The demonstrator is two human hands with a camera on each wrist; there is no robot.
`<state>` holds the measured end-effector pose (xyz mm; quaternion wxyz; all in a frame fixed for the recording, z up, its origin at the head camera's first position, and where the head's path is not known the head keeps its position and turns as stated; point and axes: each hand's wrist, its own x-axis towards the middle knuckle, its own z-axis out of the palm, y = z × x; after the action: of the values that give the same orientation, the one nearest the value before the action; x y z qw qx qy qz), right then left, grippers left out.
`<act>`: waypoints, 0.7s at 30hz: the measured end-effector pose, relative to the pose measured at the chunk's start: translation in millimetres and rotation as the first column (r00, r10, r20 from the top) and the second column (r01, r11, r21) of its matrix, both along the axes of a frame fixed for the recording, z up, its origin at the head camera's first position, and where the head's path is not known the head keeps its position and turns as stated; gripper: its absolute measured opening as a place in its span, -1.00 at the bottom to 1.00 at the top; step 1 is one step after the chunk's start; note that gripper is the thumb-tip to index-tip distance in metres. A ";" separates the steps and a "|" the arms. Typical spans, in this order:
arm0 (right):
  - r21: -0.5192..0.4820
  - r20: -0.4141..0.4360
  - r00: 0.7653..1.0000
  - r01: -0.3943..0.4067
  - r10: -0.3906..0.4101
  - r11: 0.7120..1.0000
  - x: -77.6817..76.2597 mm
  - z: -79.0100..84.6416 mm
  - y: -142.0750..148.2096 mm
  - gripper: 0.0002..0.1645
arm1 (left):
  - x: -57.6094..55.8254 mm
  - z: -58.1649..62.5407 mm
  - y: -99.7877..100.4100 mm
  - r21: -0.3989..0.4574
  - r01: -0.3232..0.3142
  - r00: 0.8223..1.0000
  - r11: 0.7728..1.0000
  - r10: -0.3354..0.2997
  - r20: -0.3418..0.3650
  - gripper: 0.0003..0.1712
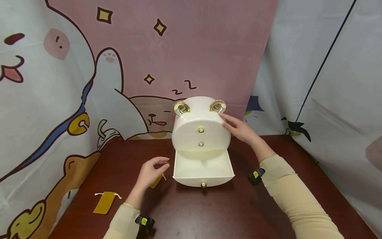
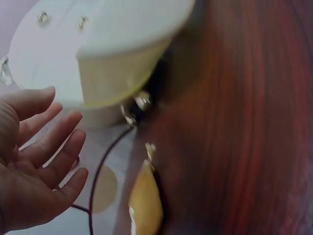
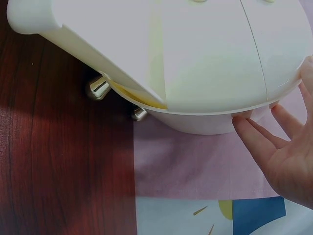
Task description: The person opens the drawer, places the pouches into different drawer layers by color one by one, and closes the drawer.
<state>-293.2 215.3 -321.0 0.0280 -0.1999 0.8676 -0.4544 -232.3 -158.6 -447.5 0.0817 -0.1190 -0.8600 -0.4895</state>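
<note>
A white jewelry box (image 1: 199, 132) with two gold ear-shaped rings on top stands at the back of the table, its bottom drawer (image 1: 204, 181) pulled out. Nothing shows inside that drawer. My right hand (image 1: 240, 128) rests its fingertips on the box's upper right side, below the right ear; the right wrist view also has its fingers (image 3: 254, 139) against the rounded edge. To the left of the drawer hovers my left hand (image 1: 153, 172), relaxed and holding nothing. Partly hidden beneath it in the head view lies a mustard drawstring pouch (image 2: 145, 200).
Another mustard pouch (image 1: 104, 202) with pale drawstrings lies at the table's left. Gold knobs (image 1: 201, 130) stick out from the box's front. A printed cloth (image 1: 203, 49) hangs right behind the box and along both sides of the dark red wooden table (image 1: 191, 212).
</note>
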 end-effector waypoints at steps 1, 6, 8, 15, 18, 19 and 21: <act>0.000 -0.001 1.000 -0.002 0.002 1.000 0.0 0.0 0.2 -0.34 | -2.3 -3.2 -2.7 -0.005 0.006 1.000 1.000 -0.006 0.001 -0.70; -0.001 -0.002 1.000 -0.009 0.009 1.000 0.7 0.5 0.4 -0.34 | -14.1 -18.2 -15.5 -0.037 0.017 1.000 0.999 -0.017 0.004 -0.68; 0.000 -0.002 1.000 -0.006 0.006 1.000 1.0 0.6 0.3 -0.34 | -17.9 -22.7 -20.7 -0.047 0.005 1.000 0.999 -0.004 0.017 -0.67; -0.011 0.005 1.000 -0.005 0.005 1.000 -0.1 -1.0 0.7 -0.34 | -28.3 -33.8 -34.5 -0.078 -0.037 0.996 0.996 0.044 0.082 -0.64; -0.017 0.006 1.000 -0.003 0.003 1.000 -0.5 -1.5 1.1 -0.34 | -31.9 -37.5 -37.6 -0.093 -0.049 0.993 0.994 0.059 0.102 -0.63; -0.015 0.005 1.000 -0.001 0.001 1.000 -0.4 -1.6 1.2 -0.34 | -32.9 -38.5 -38.3 -0.095 -0.054 0.992 0.994 0.064 0.111 -0.63; -0.013 0.006 1.000 -0.002 0.002 1.000 -0.2 -1.6 1.1 -0.34 | -34.3 -40.6 -39.7 -0.106 -0.060 0.990 0.993 0.073 0.122 -0.63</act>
<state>-293.3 216.4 -322.7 0.0299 -0.1995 0.8643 -0.4608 -266.7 -198.3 -488.1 0.0372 -0.0633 -0.8908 -0.4484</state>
